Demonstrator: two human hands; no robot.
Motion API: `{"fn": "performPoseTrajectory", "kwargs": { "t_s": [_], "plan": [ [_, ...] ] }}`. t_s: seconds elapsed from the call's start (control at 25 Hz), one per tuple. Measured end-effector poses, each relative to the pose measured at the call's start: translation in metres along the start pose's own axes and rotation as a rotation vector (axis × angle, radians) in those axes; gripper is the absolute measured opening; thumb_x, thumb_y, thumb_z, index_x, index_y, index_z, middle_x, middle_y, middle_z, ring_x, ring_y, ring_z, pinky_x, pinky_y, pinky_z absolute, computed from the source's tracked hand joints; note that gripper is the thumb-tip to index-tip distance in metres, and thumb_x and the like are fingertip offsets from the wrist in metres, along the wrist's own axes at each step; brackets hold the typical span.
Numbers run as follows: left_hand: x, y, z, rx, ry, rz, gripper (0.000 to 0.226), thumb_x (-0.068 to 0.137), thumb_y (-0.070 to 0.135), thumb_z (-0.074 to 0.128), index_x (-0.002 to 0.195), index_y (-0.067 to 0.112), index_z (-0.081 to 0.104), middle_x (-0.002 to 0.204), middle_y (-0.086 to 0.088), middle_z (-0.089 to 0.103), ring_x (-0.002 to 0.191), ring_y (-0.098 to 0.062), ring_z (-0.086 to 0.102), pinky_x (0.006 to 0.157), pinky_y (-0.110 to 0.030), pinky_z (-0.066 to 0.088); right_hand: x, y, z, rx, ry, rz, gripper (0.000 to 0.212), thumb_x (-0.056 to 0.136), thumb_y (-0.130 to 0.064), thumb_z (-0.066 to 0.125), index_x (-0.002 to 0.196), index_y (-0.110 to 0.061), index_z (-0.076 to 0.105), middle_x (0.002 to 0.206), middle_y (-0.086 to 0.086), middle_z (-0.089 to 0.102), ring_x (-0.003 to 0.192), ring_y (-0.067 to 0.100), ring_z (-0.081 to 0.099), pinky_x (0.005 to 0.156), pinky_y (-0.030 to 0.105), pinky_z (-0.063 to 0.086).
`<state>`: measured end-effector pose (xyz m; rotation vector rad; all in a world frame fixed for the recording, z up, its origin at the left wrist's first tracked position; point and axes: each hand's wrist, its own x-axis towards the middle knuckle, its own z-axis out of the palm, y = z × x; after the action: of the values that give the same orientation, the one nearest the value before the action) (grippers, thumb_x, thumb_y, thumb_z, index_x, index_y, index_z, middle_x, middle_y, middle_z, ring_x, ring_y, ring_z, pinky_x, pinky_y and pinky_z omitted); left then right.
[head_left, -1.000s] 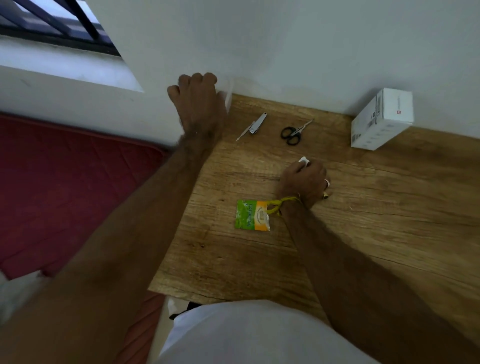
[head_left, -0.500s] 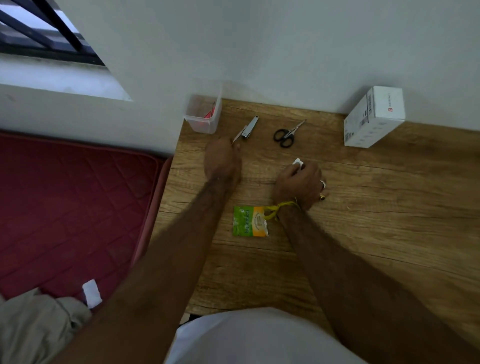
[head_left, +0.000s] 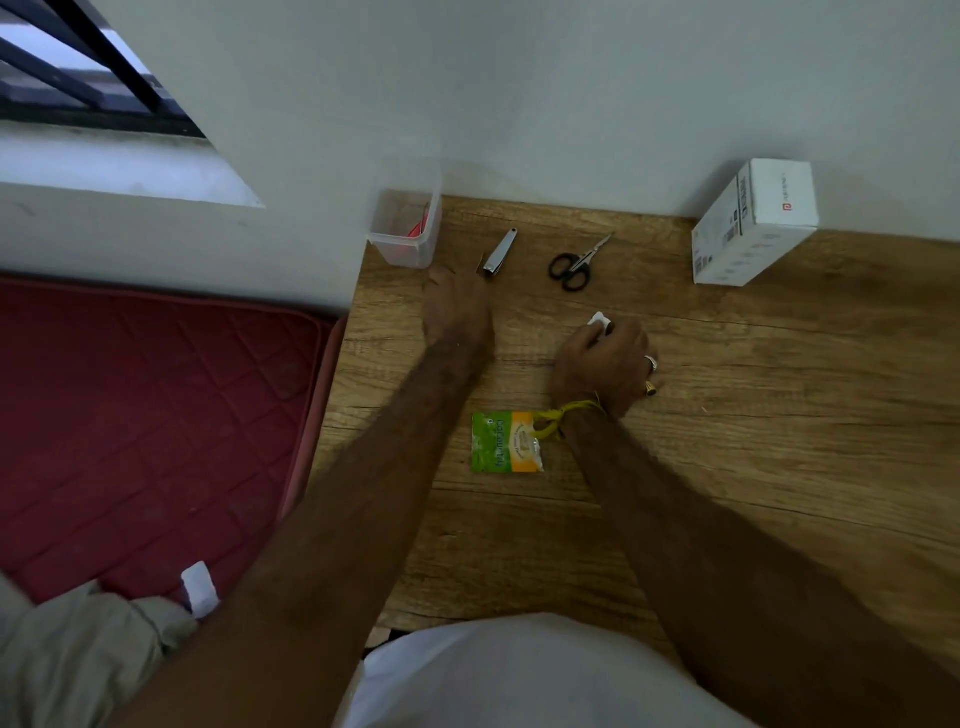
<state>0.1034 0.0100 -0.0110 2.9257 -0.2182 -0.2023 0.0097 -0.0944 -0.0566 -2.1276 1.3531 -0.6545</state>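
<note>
My left hand (head_left: 457, 309) lies on the wooden table (head_left: 779, 415), its fingertips at the near end of a silver nail clipper (head_left: 503, 250). Whether they pinch it is hidden by the back of the hand. My right hand (head_left: 605, 364) rests on the table with curled fingers and holds a small white piece (head_left: 598, 318) that sticks out past the knuckles. A yellow thread is tied round that wrist, and rings show on the fingers. A green and yellow sachet (head_left: 506, 441) lies flat just beside the right wrist.
A clear plastic container (head_left: 405, 228) with something red inside stands at the table's far left corner against the wall. Small black-handled scissors (head_left: 571, 265) lie right of the clipper. A white box (head_left: 753, 223) sits by the wall. A red mattress (head_left: 156, 415) borders the table's left edge.
My left hand has come back from the container at the corner to the near end of the nail clipper. The container is uncovered. My right hand has stayed put.
</note>
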Motion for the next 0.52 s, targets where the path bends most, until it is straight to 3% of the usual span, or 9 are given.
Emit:
{"fn": "performPoseTrajectory", "kwargs": {
  "t_s": [0.08, 0.16, 0.28, 0.4, 0.52],
  "plan": [
    [-0.004, -0.004, -0.003, -0.023, -0.001, 0.011, 0.032, 0.099, 0.002, 0.042, 0.129, -0.006, 0.050, 0.132, -0.024, 0.053, 0.120, -0.034, 0.051, 0.098, -0.037, 0.043, 0.000, 0.000, 0.000, 0.008, 0.005, -0.008, 0.032, 0.092, -0.037, 0.043, 0.093, -0.011, 0.060, 0.096, 0.006, 0.066, 0.094, 0.032, 0.059, 0.089, 0.050, 0.044],
    [-0.014, -0.010, -0.011, -0.242, -0.021, -0.069, 0.028, 0.101, 0.005, 0.043, 0.124, -0.004, 0.054, 0.126, -0.022, 0.057, 0.116, -0.034, 0.055, 0.096, -0.038, 0.044, 0.000, -0.001, -0.001, 0.017, -0.002, -0.005, 0.031, 0.092, -0.035, 0.045, 0.095, -0.009, 0.062, 0.098, 0.008, 0.066, 0.095, 0.032, 0.059, 0.088, 0.044, 0.041],
    [-0.051, -0.019, -0.009, -0.803, -0.031, -0.229, 0.012, 0.100, 0.011, 0.050, 0.107, 0.007, 0.060, 0.102, -0.009, 0.067, 0.095, -0.022, 0.064, 0.080, -0.034, 0.052, -0.001, -0.002, -0.005, 0.025, -0.026, 0.000, 0.029, 0.094, -0.032, 0.048, 0.097, -0.008, 0.062, 0.100, 0.009, 0.066, 0.097, 0.032, 0.059, 0.087, 0.040, 0.037],
    [-0.103, -0.016, -0.003, -1.231, -0.121, -0.308, 0.018, 0.096, 0.006, 0.059, 0.112, 0.012, 0.063, 0.092, -0.008, 0.072, 0.080, -0.015, 0.066, 0.068, -0.027, 0.054, -0.002, -0.002, -0.009, 0.078, -0.049, -0.009, 0.027, 0.093, -0.032, 0.049, 0.098, -0.008, 0.062, 0.102, 0.009, 0.065, 0.099, 0.030, 0.059, 0.091, 0.043, 0.042],
    [-0.144, -0.004, 0.003, -1.255, -0.185, -0.224, 0.024, 0.097, 0.003, 0.058, 0.118, 0.011, 0.066, 0.086, -0.001, 0.071, 0.072, -0.003, 0.066, 0.062, -0.020, 0.053, -0.001, 0.004, -0.021, 0.269, -0.074, -0.028, 0.019, 0.091, -0.024, 0.061, 0.095, -0.005, 0.064, 0.103, 0.010, 0.062, 0.094, 0.020, 0.056, 0.082, 0.034, 0.042]
  ]
}}
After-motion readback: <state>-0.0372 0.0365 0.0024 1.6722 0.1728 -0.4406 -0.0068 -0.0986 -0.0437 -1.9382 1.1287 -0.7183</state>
